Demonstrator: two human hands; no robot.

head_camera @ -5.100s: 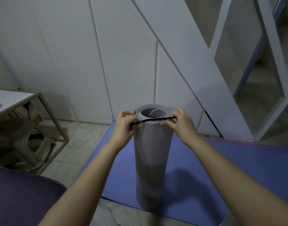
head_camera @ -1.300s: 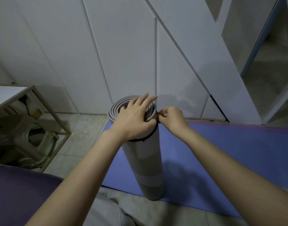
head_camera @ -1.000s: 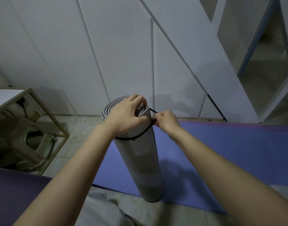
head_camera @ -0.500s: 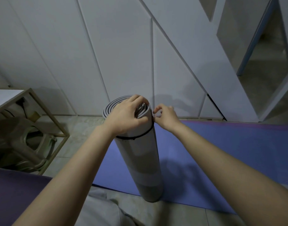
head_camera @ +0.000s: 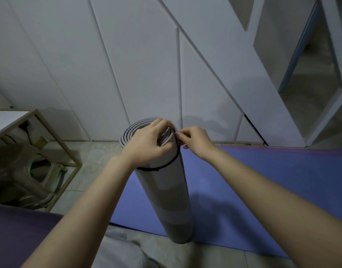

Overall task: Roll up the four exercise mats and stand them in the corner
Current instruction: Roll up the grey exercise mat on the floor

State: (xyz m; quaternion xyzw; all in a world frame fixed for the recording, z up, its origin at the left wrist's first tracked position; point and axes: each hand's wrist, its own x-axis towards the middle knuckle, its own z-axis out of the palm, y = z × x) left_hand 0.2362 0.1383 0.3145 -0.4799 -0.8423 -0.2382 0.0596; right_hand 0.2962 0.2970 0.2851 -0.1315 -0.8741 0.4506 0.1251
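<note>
A rolled grey mat (head_camera: 166, 194) stands upright on the floor in front of me, leaning a little to the left. A black elastic band (head_camera: 162, 167) circles it just below its top. My left hand (head_camera: 147, 146) grips the top of the roll, fingers curled over the rim. My right hand (head_camera: 195, 141) pinches the band at the roll's right edge. A blue mat (head_camera: 263, 190) lies flat behind the roll. A purple mat (head_camera: 21, 235) lies at the lower left.
White panelled walls (head_camera: 127, 64) rise straight ahead. A metal-framed table (head_camera: 56, 144) with a plastic stool (head_camera: 27, 176) under it stands at the left. A white slanted shelf unit (head_camera: 282, 93) is at the right. Pale cloth (head_camera: 123, 252) lies on the tiled floor by my feet.
The band, stretched across the roll's top earlier, now sits around the roll below its rim. My left hand moved onto the top. My right hand keeps working the band at the right edge.
</note>
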